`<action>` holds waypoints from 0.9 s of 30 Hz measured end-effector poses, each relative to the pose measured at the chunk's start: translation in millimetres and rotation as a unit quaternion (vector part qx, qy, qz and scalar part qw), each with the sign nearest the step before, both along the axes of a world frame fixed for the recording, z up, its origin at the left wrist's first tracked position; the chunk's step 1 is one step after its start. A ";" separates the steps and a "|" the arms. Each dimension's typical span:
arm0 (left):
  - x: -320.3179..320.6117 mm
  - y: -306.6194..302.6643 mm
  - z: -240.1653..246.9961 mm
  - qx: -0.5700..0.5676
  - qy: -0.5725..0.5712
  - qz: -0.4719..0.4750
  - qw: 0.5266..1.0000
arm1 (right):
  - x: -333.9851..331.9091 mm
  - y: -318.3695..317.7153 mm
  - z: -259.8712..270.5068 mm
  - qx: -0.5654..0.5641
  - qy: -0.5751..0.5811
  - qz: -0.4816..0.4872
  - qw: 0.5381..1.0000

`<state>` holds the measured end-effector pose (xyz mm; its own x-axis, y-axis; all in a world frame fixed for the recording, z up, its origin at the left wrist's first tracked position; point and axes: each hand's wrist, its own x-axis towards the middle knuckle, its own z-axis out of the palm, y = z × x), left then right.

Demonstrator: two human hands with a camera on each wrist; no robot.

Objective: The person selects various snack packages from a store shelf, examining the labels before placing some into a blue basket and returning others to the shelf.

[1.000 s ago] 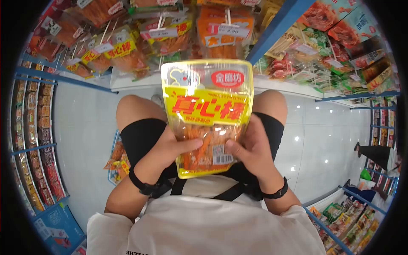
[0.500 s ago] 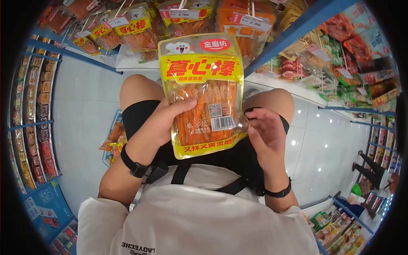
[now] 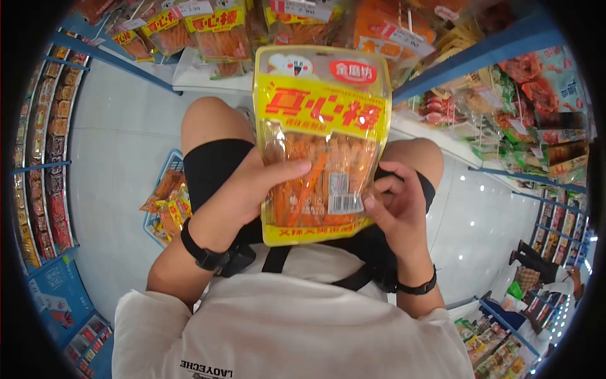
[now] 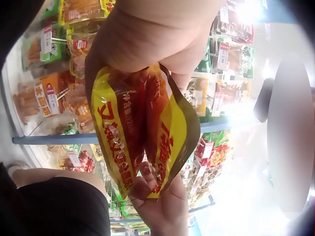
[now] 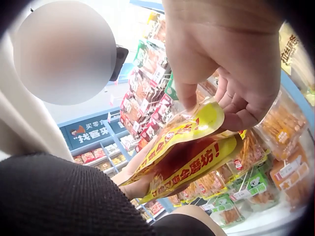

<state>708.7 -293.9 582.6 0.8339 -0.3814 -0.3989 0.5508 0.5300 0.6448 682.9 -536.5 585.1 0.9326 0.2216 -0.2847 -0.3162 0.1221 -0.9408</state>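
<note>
Left hand (image 3: 243,189) grips the snack packet (image 3: 322,126) at its left edge, thumb laid across the front. Right hand (image 3: 398,202) pinches the lower right corner, just beside the barcode. The packet is upright above the knees, in front of the chest. My call: hold it by the seams and don't crush the sticks (the film looks slippery). Room: hanging packets (image 3: 214,35) sit just beyond its top edge, the blue shelf rail (image 3: 480,47) is near on the right, the floor basket (image 3: 169,161) is low left, and there's open tile on both sides.
</note>
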 end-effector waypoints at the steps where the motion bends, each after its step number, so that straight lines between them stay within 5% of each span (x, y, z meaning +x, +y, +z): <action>1: -1.6 2.1 -3.9 0.019 0.000 0.005 1.000 | 0.2 2.0 0.9 -0.003 -0.004 0.001 1.000; 13: -16.0 23.6 -11.3 0.056 -0.072 0.065 0.994 | -3.5 15.9 -7.7 -0.190 -0.275 0.042 0.942; 16: -18.0 29.0 -11.3 0.086 -0.154 0.062 0.982 | -1.3 19.5 -1.0 -0.169 -0.243 0.041 0.954; 27: -19.5 30.1 -13.0 0.083 -0.168 0.049 0.981 | 3.2 19.8 -0.4 -0.174 -0.274 0.038 0.945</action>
<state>689.2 -263.8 569.6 0.9585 -0.2457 -0.1444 0.2432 0.4415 0.8637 686.1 -516.8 584.6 0.9467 0.2748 0.1678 0.2337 -0.2278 -0.9452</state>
